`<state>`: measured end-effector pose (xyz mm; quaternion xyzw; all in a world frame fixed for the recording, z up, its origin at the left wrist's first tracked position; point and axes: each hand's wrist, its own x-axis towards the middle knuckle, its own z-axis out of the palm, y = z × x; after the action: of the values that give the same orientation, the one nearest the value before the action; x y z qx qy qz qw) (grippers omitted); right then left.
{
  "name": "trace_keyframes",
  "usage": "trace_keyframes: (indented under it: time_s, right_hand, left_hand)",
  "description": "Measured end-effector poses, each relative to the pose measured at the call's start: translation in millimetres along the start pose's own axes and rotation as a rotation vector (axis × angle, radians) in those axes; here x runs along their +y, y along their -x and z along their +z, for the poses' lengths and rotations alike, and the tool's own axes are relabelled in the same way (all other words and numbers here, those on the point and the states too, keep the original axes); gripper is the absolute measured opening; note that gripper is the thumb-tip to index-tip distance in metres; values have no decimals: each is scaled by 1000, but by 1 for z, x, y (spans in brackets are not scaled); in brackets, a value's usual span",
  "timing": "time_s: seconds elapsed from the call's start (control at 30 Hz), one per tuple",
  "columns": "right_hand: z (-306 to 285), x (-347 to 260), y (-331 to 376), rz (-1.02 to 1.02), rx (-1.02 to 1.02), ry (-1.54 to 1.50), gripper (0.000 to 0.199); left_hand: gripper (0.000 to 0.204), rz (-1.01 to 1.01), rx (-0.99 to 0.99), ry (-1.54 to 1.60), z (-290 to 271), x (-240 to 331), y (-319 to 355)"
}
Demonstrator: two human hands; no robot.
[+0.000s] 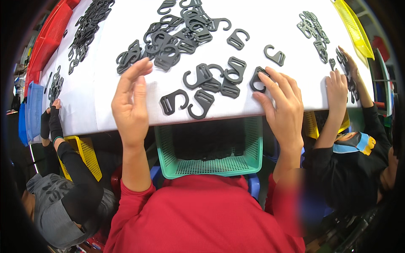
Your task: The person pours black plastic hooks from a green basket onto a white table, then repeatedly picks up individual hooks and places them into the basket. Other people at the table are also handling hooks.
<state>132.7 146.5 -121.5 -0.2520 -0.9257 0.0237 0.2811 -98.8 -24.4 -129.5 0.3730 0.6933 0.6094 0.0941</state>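
My right hand (283, 103) pinches a black plastic hook (255, 76) between thumb and fingers at the table's near side. The hook has a slotted base and a curved open end. My left hand (130, 99) hovers over the near edge with nothing in it, its thumb apart from the slightly bent fingers. Between my hands lie several loose hooks, the nearest being one hook (168, 104) by my left hand and another hook (204, 99) beside it. Beyond them is a heaped pile of the same hooks (168, 57). A single hook (276, 57) lies just past my right hand.
A green basket (254, 145) with dark pieces inside sits below the white table's (105, 114) edge, against me. Co-workers sit on both sides, near more hook piles (90, 25). Red (52, 36), blue (33, 109) and yellow baskets (354, 29) line the table's sides.
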Motion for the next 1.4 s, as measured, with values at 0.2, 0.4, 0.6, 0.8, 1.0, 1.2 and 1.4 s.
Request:
trace_keyframes:
  time_s: [0.2, 0.4, 0.6, 0.8, 1.0, 1.2, 1.4]
  right_hand:
    - [-5, 0, -7, 352, 103, -285, 16]
    - [7, 10, -19, 237, 187, 52, 19]
    - [11, -45, -5, 13, -2, -199, 36]
    - [4, -35, 1, 64, -5, -195, 30]
    - [6, -11, -12, 204, 56, -205, 27]
    - [22, -18, -23, 24, -47, 20, 20]
    - [10, 23, -29, 272, 66, -187, 27]
  left_hand:
    - [24, 216, -119, -326, 15, 14, -4]
    - [30, 395, -263, -505, 23, 16, -8]
    - [29, 495, -315, -708, 20, 8, -9]
    - [26, 411, -243, -605, -7, 3, -14]
    - [20, 202, -56, -445, -36, -5, -8]
    - [19, 149, -90, -396, -36, -7, 3]
    - [20, 80, -81, -338, -39, -6, 7]
